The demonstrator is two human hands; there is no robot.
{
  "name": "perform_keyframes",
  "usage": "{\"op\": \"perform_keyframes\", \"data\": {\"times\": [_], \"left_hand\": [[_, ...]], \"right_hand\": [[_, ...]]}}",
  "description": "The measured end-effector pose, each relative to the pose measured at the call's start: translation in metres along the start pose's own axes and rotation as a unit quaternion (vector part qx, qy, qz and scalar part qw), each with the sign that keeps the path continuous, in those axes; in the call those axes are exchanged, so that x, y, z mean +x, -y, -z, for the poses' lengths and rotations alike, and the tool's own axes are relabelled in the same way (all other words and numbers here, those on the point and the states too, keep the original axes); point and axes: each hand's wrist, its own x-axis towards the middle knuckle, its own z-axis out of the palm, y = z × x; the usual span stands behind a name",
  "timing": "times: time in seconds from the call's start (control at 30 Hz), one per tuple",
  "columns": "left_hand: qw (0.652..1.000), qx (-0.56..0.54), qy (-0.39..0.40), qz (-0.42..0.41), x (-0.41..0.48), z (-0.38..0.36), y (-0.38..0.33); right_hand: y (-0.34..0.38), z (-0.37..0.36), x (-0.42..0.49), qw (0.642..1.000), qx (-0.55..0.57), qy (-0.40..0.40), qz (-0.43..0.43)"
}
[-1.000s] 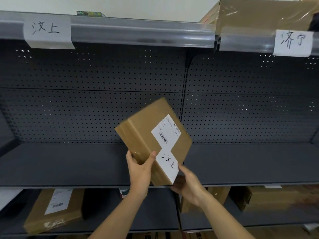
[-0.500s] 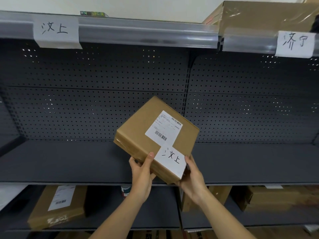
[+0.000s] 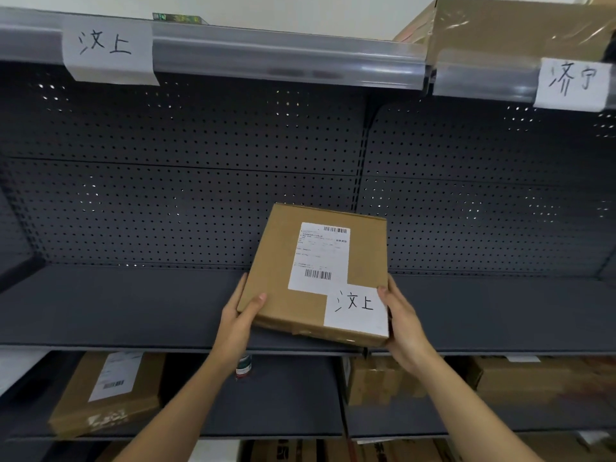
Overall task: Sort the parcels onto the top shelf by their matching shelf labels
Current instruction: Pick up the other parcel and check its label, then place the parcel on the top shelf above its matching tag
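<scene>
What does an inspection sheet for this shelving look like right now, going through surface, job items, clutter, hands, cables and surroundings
Surface: dark middle shelf, bare apart from the held parcel over its front edge.
Job's things: brown parcel tagged 汶上; shelf label 汶上 upper left; shelf label 济宁 upper right; wrapped box on the top shelf above 济宁.
Clutter: parcels on the lower shelf; a small bottle there.
Grip: left hand and right hand clasp the parcel's two sides.
Cables: nothing seen.
Surroundings: perforated back panel, pale wall above.
</scene>
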Motion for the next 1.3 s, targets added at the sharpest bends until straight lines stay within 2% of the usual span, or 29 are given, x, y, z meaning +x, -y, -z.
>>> {"op": "perform_keyframes", "data": {"times": [0.17, 0.3, 0.53, 0.67, 1.03, 1.13, 1.3], "left_hand": [[0.999, 0.002, -0.002, -0.039, -0.006, -0.004, -0.004], [0.997, 0.010, -0.024, -0.075, -0.013, -0.001, -0.011], [0.985, 0.046, -0.070, -0.150, -0.038, 0.028, -0.019], [0.977, 0.060, -0.100, -0.179, -0.054, 0.055, -0.028], [0.929, 0.083, -0.229, -0.278, -0.104, 0.124, -0.066], [0.924, 0.059, -0.236, -0.296, -0.108, 0.131, -0.084], [0.906, 0.082, -0.242, -0.338, -0.104, 0.138, -0.130]], "right_hand": [[0.004, -0.008, 0.000, 0.999, -0.021, -0.022, 0.019], [0.005, -0.015, -0.005, 0.998, -0.053, -0.006, 0.041], [0.008, -0.047, -0.044, 0.978, -0.138, 0.018, 0.157], [0.005, -0.070, -0.058, 0.961, -0.173, 0.058, 0.206], [0.017, -0.142, -0.083, 0.927, -0.151, 0.148, 0.309], [0.032, -0.157, -0.085, 0.922, -0.137, 0.160, 0.325], [0.070, -0.183, -0.087, 0.905, -0.114, 0.166, 0.375]]}}
